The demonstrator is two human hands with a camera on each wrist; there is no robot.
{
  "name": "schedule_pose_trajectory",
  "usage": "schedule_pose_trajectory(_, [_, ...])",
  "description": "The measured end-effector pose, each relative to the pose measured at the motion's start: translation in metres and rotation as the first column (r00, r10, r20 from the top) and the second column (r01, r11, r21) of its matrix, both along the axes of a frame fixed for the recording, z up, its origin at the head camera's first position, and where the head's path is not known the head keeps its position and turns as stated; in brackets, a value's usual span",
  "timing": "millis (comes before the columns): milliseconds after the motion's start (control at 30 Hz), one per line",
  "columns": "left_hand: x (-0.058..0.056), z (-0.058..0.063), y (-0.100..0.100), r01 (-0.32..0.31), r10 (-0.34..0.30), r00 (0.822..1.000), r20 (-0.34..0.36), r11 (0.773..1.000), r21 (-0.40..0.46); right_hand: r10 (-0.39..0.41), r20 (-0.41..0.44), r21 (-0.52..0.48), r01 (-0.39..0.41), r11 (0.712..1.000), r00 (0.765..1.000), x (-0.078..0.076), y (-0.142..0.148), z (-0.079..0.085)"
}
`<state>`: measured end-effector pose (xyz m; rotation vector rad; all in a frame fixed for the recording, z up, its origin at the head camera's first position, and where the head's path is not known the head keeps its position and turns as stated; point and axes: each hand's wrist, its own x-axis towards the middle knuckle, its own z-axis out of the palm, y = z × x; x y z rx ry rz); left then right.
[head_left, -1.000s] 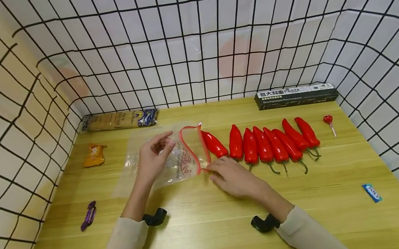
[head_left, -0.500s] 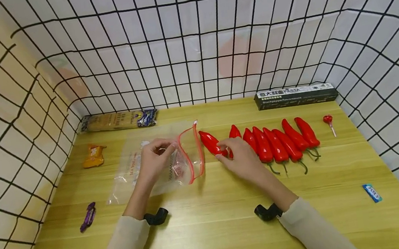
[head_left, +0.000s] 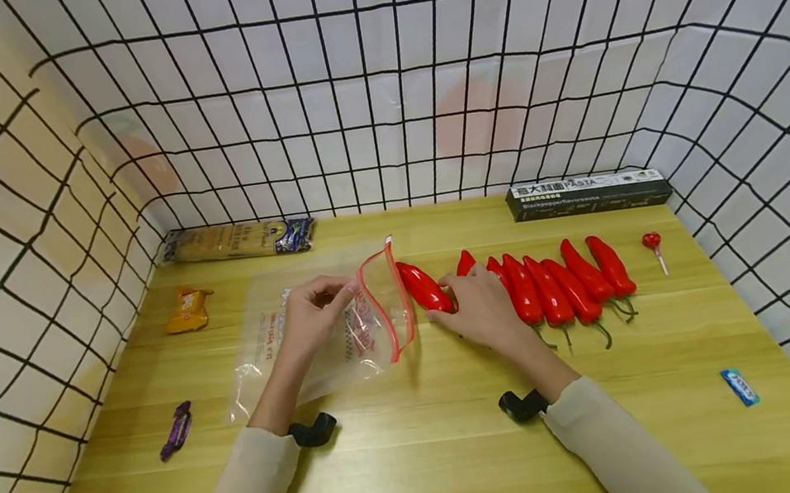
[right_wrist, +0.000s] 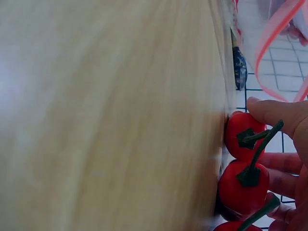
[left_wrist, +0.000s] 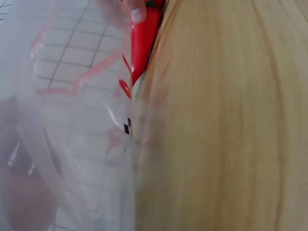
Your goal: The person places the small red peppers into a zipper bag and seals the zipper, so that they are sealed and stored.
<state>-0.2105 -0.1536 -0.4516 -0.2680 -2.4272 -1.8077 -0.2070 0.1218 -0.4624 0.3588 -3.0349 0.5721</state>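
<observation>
My left hand [head_left: 314, 311] pinches the upper sheet of a clear zip bag [head_left: 259, 356], which lies on the table with its red-edged mouth spread apart toward the right. Just outside that mouth lies a glossy red chili pepper [head_left: 423, 288], its tip close to the red strip. My right hand [head_left: 481, 302] grips this pepper near its stem end, thumb on one side and fingers behind, as the right wrist view shows. A second pepper [right_wrist: 243, 187] sits right beside those fingers. Through the left wrist view the bag [left_wrist: 86, 130] looks hazy, with the pepper [left_wrist: 144, 41] beyond it.
Several more red peppers [head_left: 551, 292] lie in a row right of my right hand. Behind stand a pasta packet [head_left: 233, 241] and a black pasta box [head_left: 589, 196]. Wrapped candies [head_left: 186, 310] and a lollipop [head_left: 652, 242] lie toward the sides. Black wire mesh [head_left: 389, 122] encloses the table.
My right hand has left the bag's edge and moved right onto the nearest pepper, which it now grips. My left hand has lowered slightly and its fingers have closed on the bag.
</observation>
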Motion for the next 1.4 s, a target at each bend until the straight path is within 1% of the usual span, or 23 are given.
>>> schedule_pose_trajectory(67, [-0.001, -0.001, 0.001, -0.008, 0.008, 1.000, 0.012, 1.000, 0.004, -0.004, 0.008, -0.012, 0.004, 1.000, 1.000, -0.001, 0.001, 0.000])
schedule_pose_trajectory(100, [-0.003, -0.005, 0.000, -0.013, 0.013, 1.000, 0.014, 1.000, 0.007, -0.004, 0.015, -0.024, 0.005, 1.000, 1.000, -0.001, 0.002, 0.000])
schedule_pose_trajectory(133, [-0.003, -0.006, 0.001, -0.015, 0.015, 1.000, 0.018, 1.000, 0.008, -0.006, 0.020, -0.038, 0.006, 0.999, 1.000, -0.001, 0.003, 0.000])
schedule_pose_trajectory(267, [-0.002, -0.007, 0.001, -0.012, 0.012, 1.000, 0.010, 1.000, 0.011, -0.013, 0.035, -0.142, 0.018, 0.990, 0.999, -0.001, 0.008, 0.004])
schedule_pose_trajectory(333, [-0.002, -0.007, 0.001, -0.008, 0.008, 1.000, 0.011, 1.000, 0.013, -0.013, 0.028, -0.219, 0.019, 0.975, 1.000, 0.000, 0.011, 0.008])
schedule_pose_trajectory(400, [-0.001, -0.008, 0.001, -0.006, 0.006, 1.000, 0.015, 1.000, 0.014, -0.011, 0.011, -0.299, 0.014, 0.954, 1.000, 0.002, 0.014, 0.014])
schedule_pose_trajectory(467, [-0.001, -0.007, 0.002, -0.012, 0.012, 1.000, 0.021, 1.000, 0.014, -0.015, -0.005, -0.358, 0.013, 0.934, 1.000, 0.004, 0.018, 0.019])
schedule_pose_trajectory(567, [-0.001, -0.007, 0.003, -0.032, 0.032, 0.999, 0.025, 0.999, 0.014, -0.032, -0.019, -0.417, 0.021, 0.908, 0.999, 0.007, 0.025, 0.026])
schedule_pose_trajectory(633, [-0.001, -0.006, 0.003, -0.050, 0.049, 0.998, 0.024, 0.999, 0.015, -0.037, -0.013, -0.442, 0.028, 0.896, 0.999, 0.009, 0.030, 0.029])
schedule_pose_trajectory(767, [-0.001, -0.006, 0.004, -0.080, 0.079, 0.997, 0.018, 0.997, 0.014, -0.005, 0.015, -0.485, 0.011, 0.874, 1.000, 0.013, 0.036, 0.031])
schedule_pose_trajectory(900, [-0.001, -0.006, 0.007, -0.086, 0.086, 0.996, 0.002, 0.996, -0.006, 0.066, 0.063, -0.512, -0.025, 0.858, 0.996, 0.013, 0.033, 0.027])
schedule_pose_trajectory(1000, [0.001, -0.006, 0.009, -0.086, 0.085, 0.996, -0.017, 0.996, -0.039, 0.125, 0.086, -0.511, -0.064, 0.857, 0.988, 0.011, 0.023, 0.021])
schedule_pose_trajectory(1067, [0.002, -0.006, 0.011, -0.086, 0.083, 0.996, -0.037, 0.994, -0.067, 0.144, 0.095, -0.510, -0.076, 0.857, 0.985, 0.009, 0.013, 0.018])
schedule_pose_trajectory(1133, [0.004, -0.007, 0.013, -0.082, 0.077, 0.996, -0.055, 0.993, -0.087, 0.141, 0.102, -0.513, -0.069, 0.856, 0.985, 0.006, 0.003, 0.014])
schedule_pose_trajectory(1233, [0.005, -0.008, 0.016, -0.084, 0.078, 0.994, -0.072, 0.992, -0.090, 0.119, 0.131, -0.528, -0.032, 0.849, 0.984, 0.003, -0.011, 0.008])
schedule_pose_trajectory(1333, [0.005, -0.010, 0.020, -0.088, 0.082, 0.994, -0.068, 0.992, -0.091, 0.093, 0.153, -0.549, 0.006, 0.836, 0.984, -0.001, -0.024, 0.002])
schedule_pose_trajectory(1400, [0.005, -0.012, 0.022, -0.090, 0.084, 0.995, -0.058, 0.991, -0.095, 0.090, 0.164, -0.560, 0.017, 0.829, 0.982, -0.003, -0.030, -0.001])
